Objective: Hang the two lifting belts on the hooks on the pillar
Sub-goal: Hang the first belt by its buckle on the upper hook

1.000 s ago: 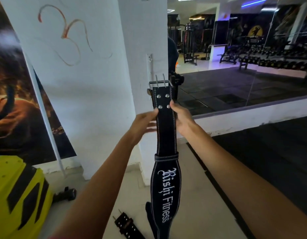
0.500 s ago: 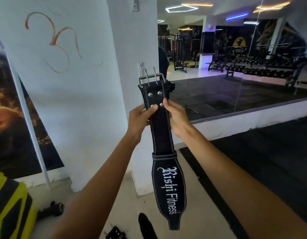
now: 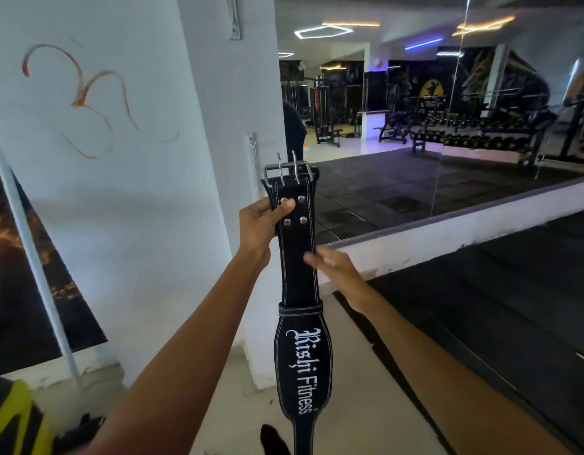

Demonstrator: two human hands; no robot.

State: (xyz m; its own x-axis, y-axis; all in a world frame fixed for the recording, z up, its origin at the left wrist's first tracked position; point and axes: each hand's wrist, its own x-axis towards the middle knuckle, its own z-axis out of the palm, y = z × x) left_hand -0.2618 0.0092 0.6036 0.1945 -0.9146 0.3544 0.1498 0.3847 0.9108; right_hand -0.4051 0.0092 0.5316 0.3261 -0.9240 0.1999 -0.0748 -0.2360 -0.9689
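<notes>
Step in hand: getting the first belt [image 3: 299, 257] up onto the hook [image 3: 253, 143] on the pillar [image 3: 231, 126]; judged not yet hung.
Belt: black, upright near centre frame, buckle [image 3: 289, 170] at its 12 o'clock end, wide lettered part hanging toward 6 o'clock.
Left hand [image 3: 262, 221]: clamped on the belt just under the buckle, thumb across the rivets; it carries the weight.
Right hand [image 3: 333, 264]: fingers spread and blurred at the belt's 3 o'clock edge, not gripping; whether it touches cannot be told.
Hook: small metal fitting on the pillar's edge, at about 11 o'clock from the buckle, near but apart.
How to do it well: lift the buckle above the hook, tip the frame toward the pillar, lower it so the frame catches, keeping the two loose prongs clear.
Second belt: a dark piece at the frame's 6 o'clock floor [image 3: 349, 405] may be it; too little shows.
Around: mirror [image 3: 448, 142] at 2 o'clock, poster [image 3: 18, 274] at 9 o'clock, yellow object [image 3: 18, 418] at 7 o'clock.
In the way: nothing seen between buckle and hook.
</notes>
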